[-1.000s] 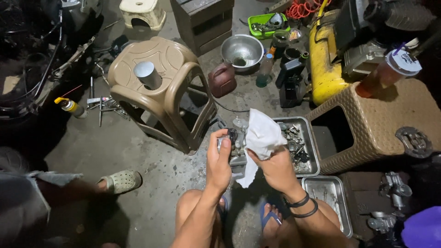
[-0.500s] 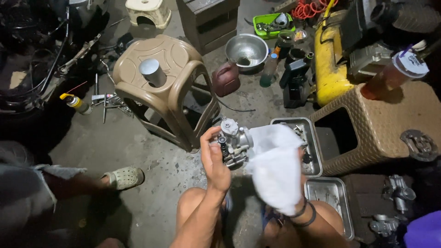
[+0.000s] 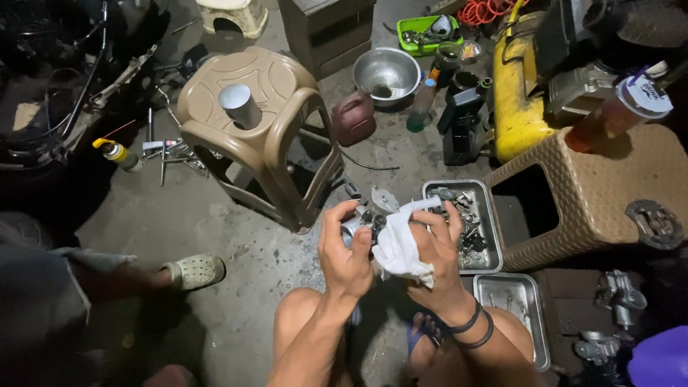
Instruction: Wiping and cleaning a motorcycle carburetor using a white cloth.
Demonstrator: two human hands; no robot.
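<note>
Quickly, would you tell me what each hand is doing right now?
Left hand: closed around a small metal engine part.
Right hand: closed on a white rag, pressed against that part.

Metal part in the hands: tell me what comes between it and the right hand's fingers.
A white rag is wrapped between the right hand and the metal part, so those fingers press cloth, not metal. The left hand grips the part bare, with nothing visible between.

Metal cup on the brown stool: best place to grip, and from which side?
Grip the metal cup around its plain cylindrical wall, likely coming from above or from the near side. It stands upright and alone on the stool's flat top, with no handle visible and nothing crowding it.
</note>
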